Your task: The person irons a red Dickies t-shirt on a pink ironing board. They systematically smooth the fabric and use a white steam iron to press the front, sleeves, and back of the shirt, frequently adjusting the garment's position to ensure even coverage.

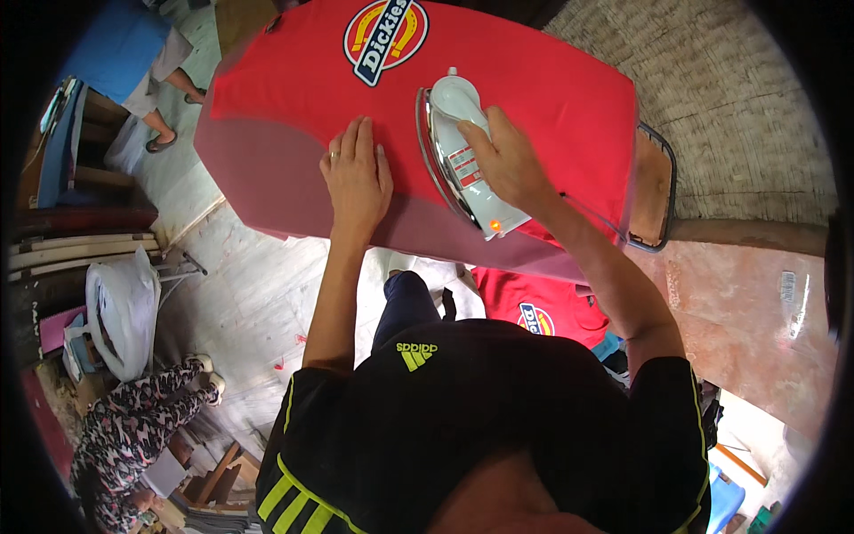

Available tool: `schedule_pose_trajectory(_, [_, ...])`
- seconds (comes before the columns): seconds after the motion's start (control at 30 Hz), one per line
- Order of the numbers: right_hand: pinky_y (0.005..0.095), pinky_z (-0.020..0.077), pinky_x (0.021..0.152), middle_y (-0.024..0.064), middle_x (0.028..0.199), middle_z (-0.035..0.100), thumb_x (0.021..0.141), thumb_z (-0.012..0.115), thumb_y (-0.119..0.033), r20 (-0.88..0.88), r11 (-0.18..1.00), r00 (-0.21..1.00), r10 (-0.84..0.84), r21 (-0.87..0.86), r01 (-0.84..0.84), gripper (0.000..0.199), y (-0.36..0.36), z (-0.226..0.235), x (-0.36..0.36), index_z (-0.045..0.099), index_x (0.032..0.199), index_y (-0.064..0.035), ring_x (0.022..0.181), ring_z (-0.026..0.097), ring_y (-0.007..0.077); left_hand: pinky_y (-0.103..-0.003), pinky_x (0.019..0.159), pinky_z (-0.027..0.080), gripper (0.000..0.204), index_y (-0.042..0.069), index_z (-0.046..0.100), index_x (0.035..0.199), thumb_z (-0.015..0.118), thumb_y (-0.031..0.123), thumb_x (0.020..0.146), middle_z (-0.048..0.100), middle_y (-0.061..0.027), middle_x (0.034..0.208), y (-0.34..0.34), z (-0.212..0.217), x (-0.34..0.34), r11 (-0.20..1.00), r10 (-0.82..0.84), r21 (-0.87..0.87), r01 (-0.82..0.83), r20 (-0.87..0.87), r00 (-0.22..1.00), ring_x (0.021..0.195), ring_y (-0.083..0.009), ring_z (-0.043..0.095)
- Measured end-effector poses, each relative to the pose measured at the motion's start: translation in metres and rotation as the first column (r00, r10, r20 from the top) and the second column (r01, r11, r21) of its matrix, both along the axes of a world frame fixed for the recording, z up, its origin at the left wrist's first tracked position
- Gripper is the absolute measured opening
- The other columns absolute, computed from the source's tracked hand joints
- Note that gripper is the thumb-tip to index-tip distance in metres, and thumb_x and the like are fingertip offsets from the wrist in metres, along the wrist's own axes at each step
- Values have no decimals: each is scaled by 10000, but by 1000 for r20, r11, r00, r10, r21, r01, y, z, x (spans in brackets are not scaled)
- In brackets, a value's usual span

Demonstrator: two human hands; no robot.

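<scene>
A red garment (569,98) with a round printed logo at its far end is spread over a maroon-covered ironing board (258,173). My right hand (511,160) is wrapped around the handle of a white and grey iron (480,200). An orange light glows at the iron's near end, and its shiny metal edge shows along the left. Whether its plate lies fully flat on the cloth I cannot tell. To the left of the iron, my left hand (356,173) lies flat with outstretched fingers across the garment's near edge, holding nothing.
Another red garment (543,298) with a similar logo lies below the board's near side. A metal-framed end rest (656,187) juts out at the right, by a brown surface (738,303). Two other people stand at the left, one far (124,53), one near (142,418).
</scene>
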State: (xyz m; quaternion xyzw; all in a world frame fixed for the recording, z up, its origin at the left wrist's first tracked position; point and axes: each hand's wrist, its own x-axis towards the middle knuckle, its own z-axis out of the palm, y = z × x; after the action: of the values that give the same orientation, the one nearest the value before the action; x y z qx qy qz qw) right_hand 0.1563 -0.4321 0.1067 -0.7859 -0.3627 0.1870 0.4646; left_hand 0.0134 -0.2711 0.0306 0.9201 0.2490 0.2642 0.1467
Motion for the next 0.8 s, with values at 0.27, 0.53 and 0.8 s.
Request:
schedule_pose_trajectory(0.27, [326,426,474,86,744,497,1026,481,-278,-532,952,832,-157,142,271,267,59,9,23,377,974,-37,553,504,138,-558,1124,260,485,53,454,1417,472,288,993,394,-143,1517,84,-19,68,988,-38,151,45,-49,998,1407,-411,332])
schedule_pose_trajectory(0.53, [280,426,462,66,810,479,1027,465,-300,-669,844,725,-163,286,453,267,112,4,37,345,1025,-61,543,484,110,-524,1166,187,491,75,435,1444,433,295,1005,359,-119,1552,88,-18,68,996,-9,89,22,-138,990,1455,-368,270])
schedule_pose_trajectory(0.8, [300,430,452,74,743,509,1007,496,-305,-460,819,837,-297,327,471,296,103,0,112,397,984,-28,496,482,123,-536,1155,195,495,49,447,1435,470,260,988,353,-124,1555,88,-10,68,995,-23,92,41,-196,980,1449,-375,274])
